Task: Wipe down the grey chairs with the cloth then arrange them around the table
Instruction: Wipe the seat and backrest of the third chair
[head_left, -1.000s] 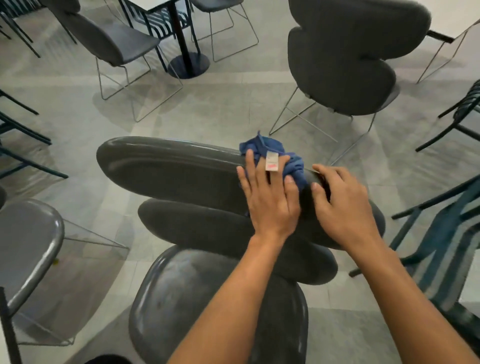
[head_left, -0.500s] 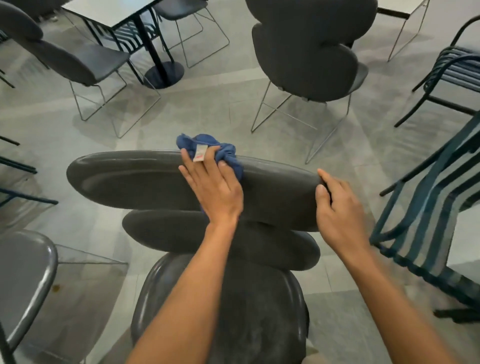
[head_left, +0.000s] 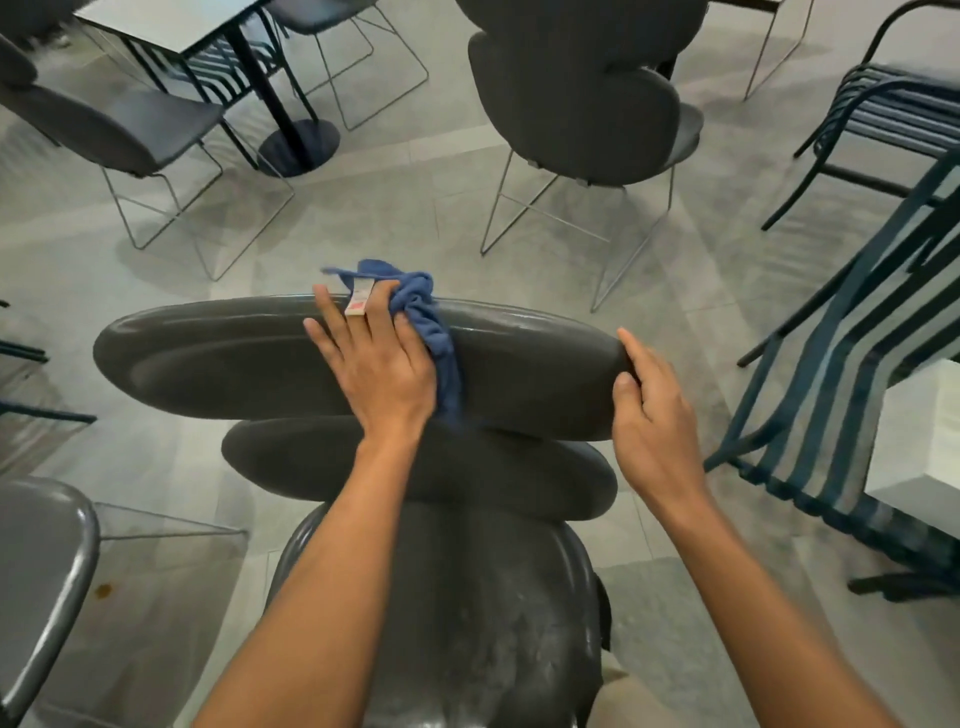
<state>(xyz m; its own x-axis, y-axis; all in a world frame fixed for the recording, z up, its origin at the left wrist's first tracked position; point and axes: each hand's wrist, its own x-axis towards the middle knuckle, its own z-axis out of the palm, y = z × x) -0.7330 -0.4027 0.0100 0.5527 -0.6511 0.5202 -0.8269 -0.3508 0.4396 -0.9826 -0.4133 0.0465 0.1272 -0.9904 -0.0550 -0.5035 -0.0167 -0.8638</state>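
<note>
Currently | left hand (head_left: 376, 371) spread flat, pressing blue cloth (head_left: 426, 317) onto top pad of grey chair (head_left: 218, 358) | right hand (head_left: 649, 421) curled on pad's right end, steadying | risk: loosely held cloth slides off far edge; hard push tips the chair.

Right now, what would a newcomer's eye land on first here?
The blue cloth stands out, pressed by the left hand onto the top backrest pad of the grey chair at centre. The right hand grips that pad's right end. Teal slatted chairs crowd the right edge.
</note>
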